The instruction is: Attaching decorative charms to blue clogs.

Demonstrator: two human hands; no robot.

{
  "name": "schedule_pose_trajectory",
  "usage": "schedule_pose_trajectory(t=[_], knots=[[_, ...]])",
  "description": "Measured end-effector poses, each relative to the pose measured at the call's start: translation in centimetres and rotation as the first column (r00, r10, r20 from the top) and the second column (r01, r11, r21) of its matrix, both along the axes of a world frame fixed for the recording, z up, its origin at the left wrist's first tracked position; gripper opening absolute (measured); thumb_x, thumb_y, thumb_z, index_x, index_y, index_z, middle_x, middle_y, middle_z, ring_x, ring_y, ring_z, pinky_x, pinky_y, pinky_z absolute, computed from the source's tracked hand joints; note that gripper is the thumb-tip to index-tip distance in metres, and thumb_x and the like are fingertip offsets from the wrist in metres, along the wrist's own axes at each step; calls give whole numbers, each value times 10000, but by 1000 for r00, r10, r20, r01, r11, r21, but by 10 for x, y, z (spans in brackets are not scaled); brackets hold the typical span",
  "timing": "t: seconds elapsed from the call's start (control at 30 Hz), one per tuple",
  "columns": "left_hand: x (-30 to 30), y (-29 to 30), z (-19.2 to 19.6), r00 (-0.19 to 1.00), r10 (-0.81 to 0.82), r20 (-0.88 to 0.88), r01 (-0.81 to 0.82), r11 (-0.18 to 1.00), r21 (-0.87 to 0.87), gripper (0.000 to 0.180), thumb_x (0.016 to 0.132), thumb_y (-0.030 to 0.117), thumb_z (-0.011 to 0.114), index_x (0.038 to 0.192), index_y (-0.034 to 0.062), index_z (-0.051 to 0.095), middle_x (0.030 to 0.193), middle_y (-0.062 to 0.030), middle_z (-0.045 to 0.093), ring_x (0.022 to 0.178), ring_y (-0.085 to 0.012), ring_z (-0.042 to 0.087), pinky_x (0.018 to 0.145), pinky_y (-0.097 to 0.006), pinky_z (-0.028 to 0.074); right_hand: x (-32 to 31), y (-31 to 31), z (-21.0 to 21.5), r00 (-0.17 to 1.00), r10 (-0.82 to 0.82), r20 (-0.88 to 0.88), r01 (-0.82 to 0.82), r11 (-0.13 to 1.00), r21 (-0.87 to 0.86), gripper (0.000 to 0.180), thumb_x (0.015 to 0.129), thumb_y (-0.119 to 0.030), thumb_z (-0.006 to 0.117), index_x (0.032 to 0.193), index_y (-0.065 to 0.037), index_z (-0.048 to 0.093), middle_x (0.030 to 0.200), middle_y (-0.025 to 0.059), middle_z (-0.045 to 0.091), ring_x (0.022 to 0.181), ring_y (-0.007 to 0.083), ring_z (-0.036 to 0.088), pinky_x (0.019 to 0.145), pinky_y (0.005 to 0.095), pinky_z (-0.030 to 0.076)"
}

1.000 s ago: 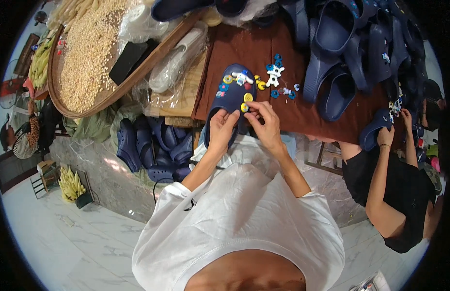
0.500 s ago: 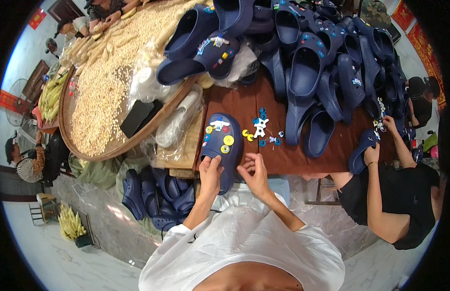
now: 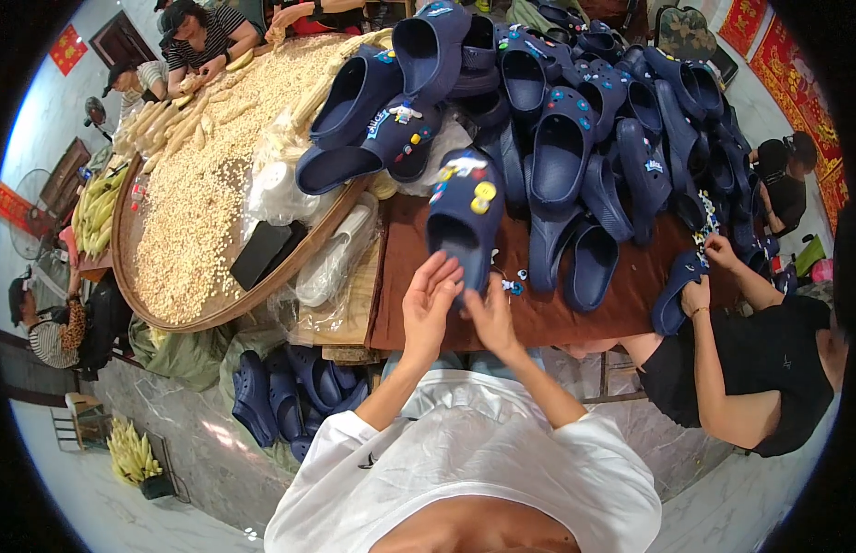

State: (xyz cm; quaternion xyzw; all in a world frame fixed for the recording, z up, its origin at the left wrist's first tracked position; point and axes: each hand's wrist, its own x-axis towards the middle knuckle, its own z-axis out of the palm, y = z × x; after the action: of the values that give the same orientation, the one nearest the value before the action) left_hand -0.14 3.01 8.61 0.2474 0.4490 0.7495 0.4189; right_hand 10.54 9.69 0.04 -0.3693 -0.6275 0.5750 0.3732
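Note:
A navy clog (image 3: 471, 219) with yellow, white and other coloured charms on its toe stands out in front of me, toe pointing away, its opening facing me. My right hand (image 3: 491, 319) is closed at its heel, the fingertips partly hidden and slightly blurred. My left hand (image 3: 431, 300) is beside the heel, fingers stretched and apart, the tips close to the clog's left edge; whether they touch it I cannot tell. Just right of the heel, a few small blue and white charms (image 3: 513, 284) lie on the brown cloth (image 3: 405, 276); the clog hides other charms.
Navy clogs (image 3: 561, 152) are heaped across the back and right. A wide round tray (image 3: 227, 318) of corn kernels stands left, a black phone-like slab (image 3: 266, 254) on it. More clogs (image 3: 278, 392) lie below the table. At right, another person's hands (image 3: 697, 293) hold a clog and charms.
The clog has moved away from me and right, from the cloth's near edge towards the heap. My right hand has closed on its heel; my left fingers have opened off it.

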Motion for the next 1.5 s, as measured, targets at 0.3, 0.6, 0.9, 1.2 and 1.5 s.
schedule_pose_trajectory(t=[0.3, 0.6, 0.9, 1.2, 1.5], knots=[[-37, -96, -93, 973, 85, -216, -144, 952, -270, 290, 918, 20, 530, 1197, -54, 552, 1102, -112, 638, 1003, -152, 616, 892, -275, 493, -43, 206, 49, 970, -243, 17, 229, 936, 266, 638, 917, -403, 572, 1170, 149, 376, 967, 217, 606, 780, 245, 606, 690, 364, 497], [-40, -143, -123, 935, 259, -243, -337, 861, -380, 296, 886, -13, 520, 1177, -35, 571, 1082, -112, 647, 984, -149, 617, 871, -264, 487, -75, 298, 33, 900, -354, -252, 229, 879, -417, 312, 867, -58, 659, 946, 210, 519, 935, 209, 581, 815, 277, 620, 770, 367, 571], [-75, -181, -161, 766, 630, 127, -510, 716, -477, 265, 912, 45, 496, 1163, 12, 575, 1071, -100, 656, 885, -147, 639, 772, -268, 542, -42, 290, 1, 947, -192, -259, 77, 915, -395, 275, 842, 14, 664, 1021, 179, 535, 1040, 198, 563, 957, 291, 575, 833, 374, 556], [-116, -302, -290, 404, 913, 53, -624, 318, -714, 257, 885, 53, 494, 1129, 26, 568, 944, -69, 614, 729, -154, 617, 653, -305, 553, -28, 46, 16, 958, 286, -23, -286, 946, -154, 244, 939, -54, 551, 1178, -8, 567, 1073, 73, 601, 1003, 161, 588, 901, 307, 506], [-69, -355, -423, 312, 935, 169, -151, 224, -963, 121, 816, 128, 638, 887, 45, 588, 782, -74, 535, 610, -175, 474, 513, -343, 389, -6, -44, -12, 869, 485, 97, -452, 859, -242, 174, 943, -21, 520, 1096, 3, 601, 1041, 54, 616, 960, 122, 593, 833, 260, 508]])
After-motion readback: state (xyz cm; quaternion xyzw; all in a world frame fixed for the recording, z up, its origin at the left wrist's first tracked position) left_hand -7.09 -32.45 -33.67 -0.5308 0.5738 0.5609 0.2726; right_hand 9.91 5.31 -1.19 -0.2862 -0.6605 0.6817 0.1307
